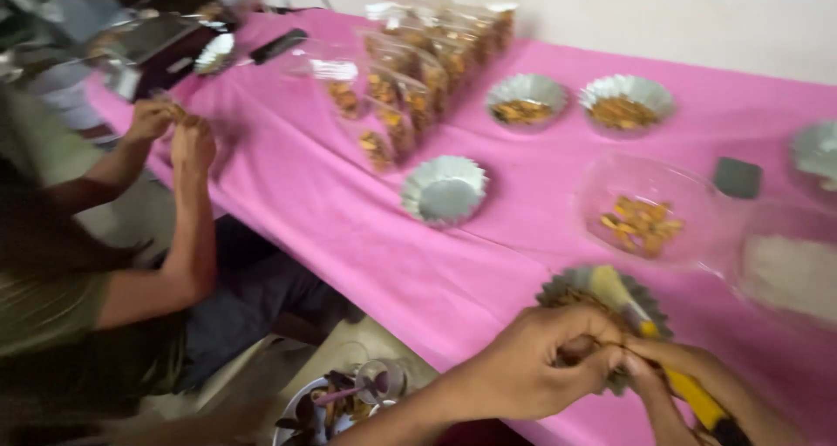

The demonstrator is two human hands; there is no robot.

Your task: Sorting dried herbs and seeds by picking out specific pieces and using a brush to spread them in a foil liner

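both hands (pixel 602 363) grip a yellow-handled brush (pixel 663 359) over a fluted foil cup (pixel 567 287).

Tablecloth (pixel 305 193) — pink, matt, smooth cloth-like sheet. Fluted cups (pixel 443 189) — silvery, shiny foil. Round bowl (pixel 649 206) of clear glossy plastic. Brush handle (pixel 693 394): yellow, smooth plastic. Snack bags (pixel 410 71) clear film.

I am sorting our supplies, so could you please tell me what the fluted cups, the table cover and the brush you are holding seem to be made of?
The empty fluted cup looks like thin silvery foil or foil-coated paper: pleated, slightly shiny walls. The table cover seems a matte pink sheet, plastic or cloth; blur leaves that open. The brush, in the right hand, has a glossy yellow handle, likely plastic, and pale bristles.
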